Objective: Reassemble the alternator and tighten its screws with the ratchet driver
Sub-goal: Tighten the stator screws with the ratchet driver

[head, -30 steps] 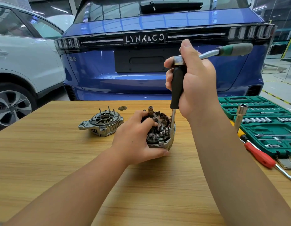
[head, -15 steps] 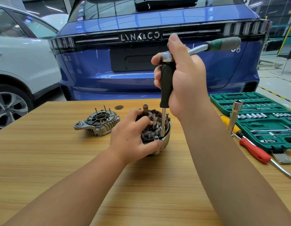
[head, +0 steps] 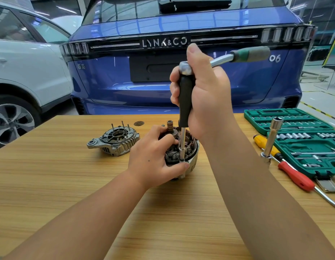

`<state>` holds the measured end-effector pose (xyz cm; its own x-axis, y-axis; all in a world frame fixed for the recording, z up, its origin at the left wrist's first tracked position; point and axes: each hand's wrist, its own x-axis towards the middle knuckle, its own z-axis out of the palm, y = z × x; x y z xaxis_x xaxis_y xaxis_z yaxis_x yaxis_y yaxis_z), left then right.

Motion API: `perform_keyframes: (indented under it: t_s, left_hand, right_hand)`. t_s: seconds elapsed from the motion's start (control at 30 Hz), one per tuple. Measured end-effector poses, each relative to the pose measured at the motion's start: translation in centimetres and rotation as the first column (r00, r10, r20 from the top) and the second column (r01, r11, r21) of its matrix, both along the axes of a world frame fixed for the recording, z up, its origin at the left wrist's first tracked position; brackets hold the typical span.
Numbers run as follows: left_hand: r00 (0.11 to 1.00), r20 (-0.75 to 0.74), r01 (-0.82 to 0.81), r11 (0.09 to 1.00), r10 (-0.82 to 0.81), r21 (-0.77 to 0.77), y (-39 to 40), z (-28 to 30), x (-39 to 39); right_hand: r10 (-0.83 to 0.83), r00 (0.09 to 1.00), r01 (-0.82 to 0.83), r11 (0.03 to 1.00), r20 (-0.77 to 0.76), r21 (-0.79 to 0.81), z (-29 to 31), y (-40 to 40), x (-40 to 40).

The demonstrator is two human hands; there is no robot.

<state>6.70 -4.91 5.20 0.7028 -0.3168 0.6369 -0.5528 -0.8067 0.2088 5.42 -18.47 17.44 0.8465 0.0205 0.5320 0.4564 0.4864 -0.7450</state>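
Cover (head: 114, 140) left of alternator (head: 183, 151) (apart)

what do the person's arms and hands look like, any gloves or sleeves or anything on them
Both forearms are bare as far as the frame shows: no sleeves in view. The left hand and the right hand wear no gloves, and no rings, watch or wristband show. A small dark dot marks the back of the left hand.

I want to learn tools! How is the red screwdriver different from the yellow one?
The red screwdriver shows its whole handle and a bare shaft running toward the table's near right edge; the yellow screwdriver is partly hidden behind an upright socket tool. The red one lies nearer the person, the yellow one farther back. Both lie flat on the wooden table beside the green socket case, untouched.
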Motion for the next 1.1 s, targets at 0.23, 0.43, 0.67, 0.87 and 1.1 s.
perform_keyframes:
  t_s: [0.23,0.43,0.67,0.87,1.1]
  left_hand:
    - [1.0,0.023,-0.012,1.0,0.012,-0.003,-0.1,-0.2,0.1]
    - [0.999,0.035,-0.007,1.0,0.007,-0.013,0.0,-0.5,0.2]
    - [0.995,0.097,-0.016,1.0,0.019,-0.027,-0.2,-0.5,0.5]
    - [0.995,0.09,0.034,0.999,-0.031,-0.042,0.1,-0.6,0.7]
    - [0.994,0.1,0.044,0.997,-0.038,-0.06,0.0,-0.5,0.7]
  right_hand:
    - [0.032,0.998,-0.033,0.999,-0.046,-0.01,0.2,-0.2,0.2]
    - [0.007,0.997,-0.012,0.998,-0.08,-0.063,0.2,0.2,0.5]
    - [0.057,0.987,-0.071,0.993,-0.15,-0.09,0.8,0.4,1.1]
    - [0.191,0.96,-0.209,0.975,-0.204,-0.073,1.0,0.3,1.2]
    - [0.365,0.893,-0.401,0.911,-0.262,-0.096,1.3,-0.2,1.8]
